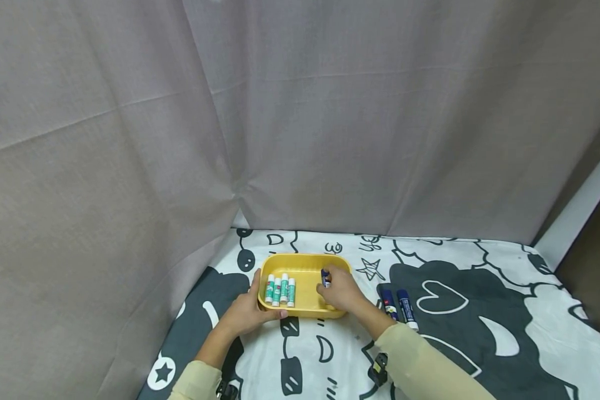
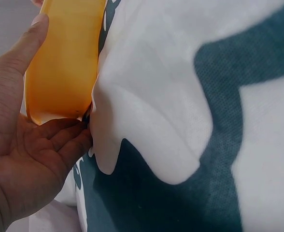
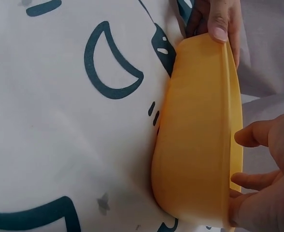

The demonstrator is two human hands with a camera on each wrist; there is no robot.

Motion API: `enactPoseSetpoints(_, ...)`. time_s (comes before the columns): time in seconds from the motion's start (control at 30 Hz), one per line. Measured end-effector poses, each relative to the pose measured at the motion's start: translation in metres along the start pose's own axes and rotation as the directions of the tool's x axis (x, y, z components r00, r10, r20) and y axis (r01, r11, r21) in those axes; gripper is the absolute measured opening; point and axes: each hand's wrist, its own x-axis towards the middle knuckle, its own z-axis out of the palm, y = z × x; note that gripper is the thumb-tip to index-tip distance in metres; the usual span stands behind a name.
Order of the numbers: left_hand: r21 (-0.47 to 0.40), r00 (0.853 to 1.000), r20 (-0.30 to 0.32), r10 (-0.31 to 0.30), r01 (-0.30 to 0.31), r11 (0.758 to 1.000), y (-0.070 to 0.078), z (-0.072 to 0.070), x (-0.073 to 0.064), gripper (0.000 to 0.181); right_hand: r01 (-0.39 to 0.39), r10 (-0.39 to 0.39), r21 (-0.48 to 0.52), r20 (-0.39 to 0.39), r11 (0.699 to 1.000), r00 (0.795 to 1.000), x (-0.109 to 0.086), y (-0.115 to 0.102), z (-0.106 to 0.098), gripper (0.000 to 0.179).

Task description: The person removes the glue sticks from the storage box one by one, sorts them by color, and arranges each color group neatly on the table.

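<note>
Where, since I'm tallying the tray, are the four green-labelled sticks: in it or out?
In: the head view shows all four green-labelled sticks side by side within the rim of the yellow tray, near the left hand.

We look forward and down from the head view, well back, taking in the whole yellow tray (image 1: 307, 297), the printed cloth (image 1: 260, 355) under it and the grey curtain (image 1: 330, 144) beyond the cloth's far edge. From the left wrist we look from close by, past the left hand (image 2: 31, 159), at the tray's outer wall (image 2: 67, 63) by its near left corner; from the right wrist, also close, we face its near long wall (image 3: 195, 130), with the right hand (image 3: 279, 191) at one side. Both wrist views lie tipped sideways, and share that near wall and the left hand.
</note>
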Motion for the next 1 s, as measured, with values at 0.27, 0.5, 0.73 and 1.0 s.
enactPoseSetpoints(0.27,-0.017,1.0,0.001,0.004,-0.004,1.0,0.0,-0.001,0.0,0.147,0.016,-0.017,-0.049,-0.025,0.999,1.0,0.003,0.002,0.008,0.067)
enactPoseSetpoints(0.5,-0.012,1.0,0.005,-0.008,0.008,1.0,-0.002,0.0,0.001,0.148,-0.016,0.014,-0.071,-0.038,0.997,0.999,0.005,0.0,0.014,0.07)
enactPoseSetpoints(0.73,-0.009,1.0,0.001,-0.017,0.017,1.0,-0.002,0.001,0.0,0.147,0.006,-0.013,-0.111,-0.063,0.994,0.998,0.008,-0.002,0.021,0.062)
enactPoseSetpoints(1.0,-0.005,1.0,0.002,-0.025,0.025,1.0,-0.002,0.002,0.001,0.147,0.004,-0.012,-0.132,-0.061,0.991,0.998,0.011,-0.003,0.025,0.064)
